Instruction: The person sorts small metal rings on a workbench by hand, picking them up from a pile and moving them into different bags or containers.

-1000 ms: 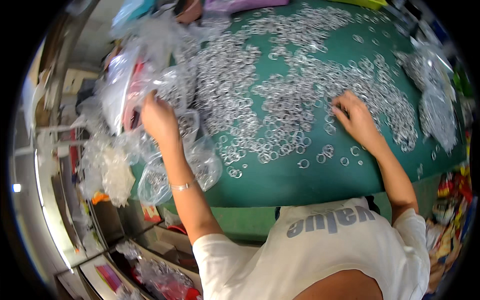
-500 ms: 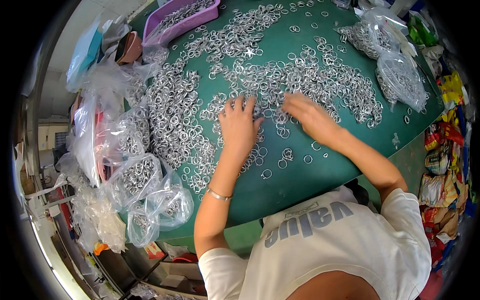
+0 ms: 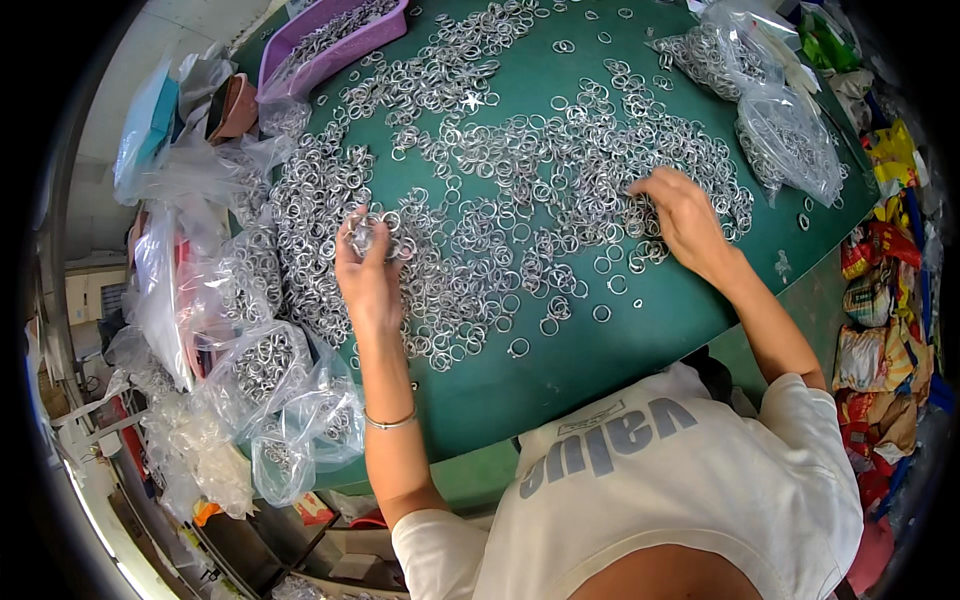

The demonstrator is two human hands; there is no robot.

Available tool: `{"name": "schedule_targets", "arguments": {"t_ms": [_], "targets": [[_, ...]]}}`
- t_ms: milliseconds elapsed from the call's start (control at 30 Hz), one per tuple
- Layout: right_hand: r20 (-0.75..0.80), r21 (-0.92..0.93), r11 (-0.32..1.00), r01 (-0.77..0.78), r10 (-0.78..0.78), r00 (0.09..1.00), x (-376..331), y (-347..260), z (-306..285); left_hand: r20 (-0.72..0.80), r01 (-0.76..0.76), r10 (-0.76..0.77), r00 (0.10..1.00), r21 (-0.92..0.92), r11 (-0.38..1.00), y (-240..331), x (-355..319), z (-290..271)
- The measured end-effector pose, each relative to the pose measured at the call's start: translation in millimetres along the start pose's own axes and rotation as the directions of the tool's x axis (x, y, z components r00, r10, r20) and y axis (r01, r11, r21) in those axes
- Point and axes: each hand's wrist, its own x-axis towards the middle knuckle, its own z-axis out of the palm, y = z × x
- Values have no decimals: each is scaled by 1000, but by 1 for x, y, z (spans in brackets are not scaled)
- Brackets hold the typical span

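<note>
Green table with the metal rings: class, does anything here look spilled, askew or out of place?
Nothing stands out. The silver metal rings lie spread loose across the green table, not spilled over its edge; more sit in clear plastic bags and a purple tray.

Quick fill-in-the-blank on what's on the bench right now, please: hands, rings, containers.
1. The loose metal rings lie spread on a ____ table.
2. The left hand holds a small stack of rings, raised ____ the table.
3. The tray at the far left corner is ____.
4. The right hand rests ____ the rings.

Missing words: green; above; purple; on
</note>
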Motion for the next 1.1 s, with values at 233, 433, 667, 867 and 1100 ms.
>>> {"name": "schedule_targets", "arguments": {"t_ms": [233, 433, 667, 867, 1100], "targets": [[113, -47, 968, 246, -240, 964, 8, -40, 32, 109, -34, 43, 993, -86, 996, -2, -10, 0], [-7, -299, 930, 212, -225, 974, 20, 4, 35, 166, -245, 210, 963, 228, 942, -4, -20, -12], [-189, -316, 949, -3, -60, 980, 40, 12, 20, 74, -372, 373, 925, 376, 849, -22, -8, -32], [-9, -135, 988, 79, -81, 997, 48, -38, 48, 431, -549, 436, 790, 813, 192, -10, -26, -4], [3, -287, 938, 195, -203, 979, 65, -20, 78, 498, -538, 234, 835, 828, 159, -19, -52, -5]]}}
